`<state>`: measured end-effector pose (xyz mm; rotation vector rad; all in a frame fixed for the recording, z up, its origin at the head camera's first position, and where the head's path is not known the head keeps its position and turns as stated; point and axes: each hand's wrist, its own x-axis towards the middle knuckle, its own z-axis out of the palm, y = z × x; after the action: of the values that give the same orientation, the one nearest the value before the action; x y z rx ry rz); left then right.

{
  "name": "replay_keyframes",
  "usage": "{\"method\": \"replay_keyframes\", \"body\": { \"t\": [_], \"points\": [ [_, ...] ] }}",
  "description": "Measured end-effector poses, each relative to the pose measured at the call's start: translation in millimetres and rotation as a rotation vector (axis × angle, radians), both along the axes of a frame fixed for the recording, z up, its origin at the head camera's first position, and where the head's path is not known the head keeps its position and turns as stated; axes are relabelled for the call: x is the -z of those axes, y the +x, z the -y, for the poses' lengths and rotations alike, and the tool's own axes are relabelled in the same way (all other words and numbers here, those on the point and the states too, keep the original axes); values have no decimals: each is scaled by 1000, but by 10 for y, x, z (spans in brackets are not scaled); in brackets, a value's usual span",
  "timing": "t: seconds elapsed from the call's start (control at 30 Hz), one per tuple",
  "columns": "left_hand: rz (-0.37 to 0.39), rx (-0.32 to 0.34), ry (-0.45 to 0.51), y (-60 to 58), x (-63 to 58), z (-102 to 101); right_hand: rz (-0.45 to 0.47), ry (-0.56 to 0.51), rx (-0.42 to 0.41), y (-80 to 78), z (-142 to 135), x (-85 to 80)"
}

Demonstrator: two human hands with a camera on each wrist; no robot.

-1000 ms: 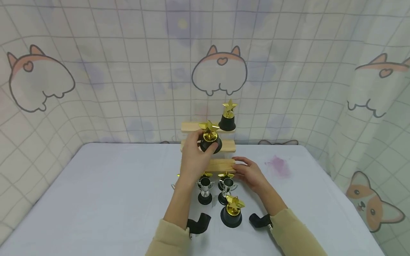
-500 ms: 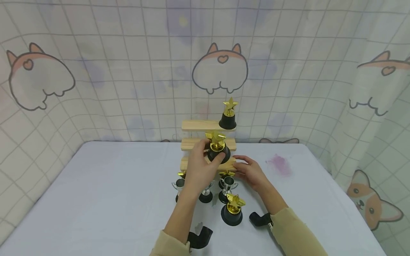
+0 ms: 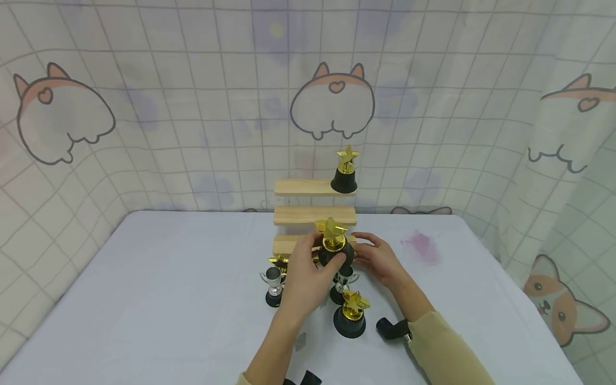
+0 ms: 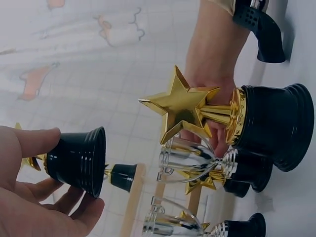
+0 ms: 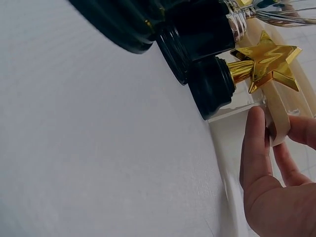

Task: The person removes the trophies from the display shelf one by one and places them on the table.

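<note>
My left hand (image 3: pixel 312 283) holds a gold star trophy (image 3: pixel 332 243) by its black base (image 4: pixel 76 163), thumb on one side and fingers on the other. The trophy is in front of the lowest step of a wooden stepped stand (image 3: pixel 315 215). My right hand (image 3: pixel 380 262) grips the right end of that lowest step (image 5: pixel 277 116), with fingers on both sides of it. Another gold star trophy (image 3: pixel 345 179) stands on the top step's right end. Silver cups (image 3: pixel 274 283) with black bases stand before the stand, partly hidden by my left hand.
A larger-looking gold star trophy (image 3: pixel 349 321) stands on the white table (image 3: pixel 192 299) between my forearms. More gold star trophies (image 5: pixel 269 61) stand between the silver cups and the stand. A grid-patterned curtain (image 3: pixel 216 107) hangs behind and at both sides.
My left hand has brought the star trophy down and slightly right, from the upper steps to before the lowest one. The right hand has kept its place on the step.
</note>
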<state>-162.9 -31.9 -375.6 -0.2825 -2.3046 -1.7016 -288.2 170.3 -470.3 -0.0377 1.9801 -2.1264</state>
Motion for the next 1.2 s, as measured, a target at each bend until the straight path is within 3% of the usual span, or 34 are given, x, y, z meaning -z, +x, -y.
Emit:
{"method": "replay_keyframes", "body": {
  "t": [0.3, 0.47, 0.83, 1.2],
  "points": [
    [47, 59, -40, 97, -3, 218, 2, -5, 5, -12, -4, 4],
    [98, 76, -154, 127, -22, 328, 6, 0, 8, -8, -3, -2],
    [161, 254, -177, 118, -14, 540, 3, -5, 11, 7, 6, -12],
    [221, 345, -285, 91, 24, 610, 10, -20, 26, 2, 24, -16]
  ]
}}
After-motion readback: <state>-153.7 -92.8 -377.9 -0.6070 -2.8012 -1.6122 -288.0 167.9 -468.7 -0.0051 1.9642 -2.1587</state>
